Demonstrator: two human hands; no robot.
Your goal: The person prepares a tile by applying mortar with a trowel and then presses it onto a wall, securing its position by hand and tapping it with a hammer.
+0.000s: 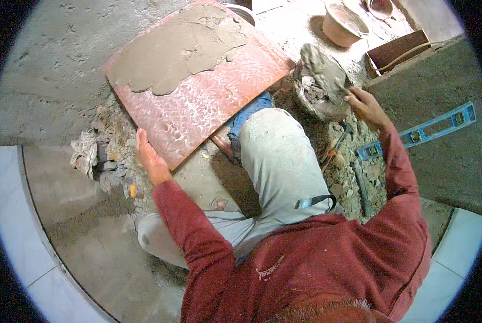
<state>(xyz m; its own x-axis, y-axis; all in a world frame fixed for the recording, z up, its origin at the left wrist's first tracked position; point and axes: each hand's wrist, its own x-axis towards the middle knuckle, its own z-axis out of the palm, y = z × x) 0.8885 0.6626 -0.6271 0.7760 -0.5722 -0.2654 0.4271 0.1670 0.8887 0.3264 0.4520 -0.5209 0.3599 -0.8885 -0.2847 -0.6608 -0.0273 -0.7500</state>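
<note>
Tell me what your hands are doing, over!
Left hand steadies red tile. Right hand holds loaded trowel over mortar pan. Nothing between them.

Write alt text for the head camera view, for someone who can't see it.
Seen from above, a crouching person steadies a reddish tile, partly spread with grey mortar, with the left hand, while the right hand holds a mortar-loaded trowel over a pan. A blue spirit level lies at right.

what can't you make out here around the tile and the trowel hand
Head view, all of it:
- Right hand: its grip on the trowel is hidden under the load of mortar.
- Tile: far corner is cut off by the top edge.
- Left hand: fingertips are hidden behind the tile's edge.
</note>
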